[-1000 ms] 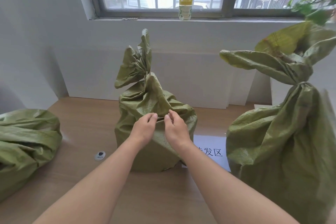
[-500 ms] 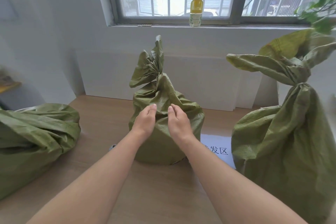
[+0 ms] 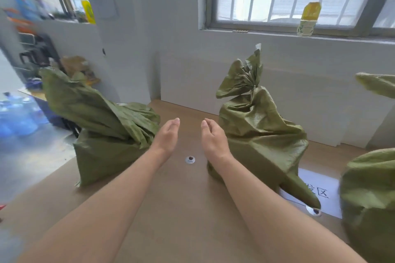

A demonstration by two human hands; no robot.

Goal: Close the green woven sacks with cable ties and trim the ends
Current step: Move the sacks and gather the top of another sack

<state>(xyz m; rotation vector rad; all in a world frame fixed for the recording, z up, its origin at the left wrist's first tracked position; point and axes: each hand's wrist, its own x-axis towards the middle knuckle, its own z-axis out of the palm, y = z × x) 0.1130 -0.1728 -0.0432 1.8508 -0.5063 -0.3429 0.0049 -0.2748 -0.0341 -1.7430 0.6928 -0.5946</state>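
Three green sacks on the bench (image 3: pixel 181 209), tied sack (image 3: pixel 256 134) at centre right stood upright, neck pointing up, my left hand (image 3: pixel 165 137) and right hand (image 3: pixel 212 139) hung open, empty, between sacks

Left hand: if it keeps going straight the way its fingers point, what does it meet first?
Probably nothing close: the left hand points over bare table toward the white wall panel, passing right of the untied sack. Depth is unclear.

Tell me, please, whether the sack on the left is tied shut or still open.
Still open: the left sack has a loose, floppy top with no cinched neck, unlike the middle sack, whose top is gathered tight.
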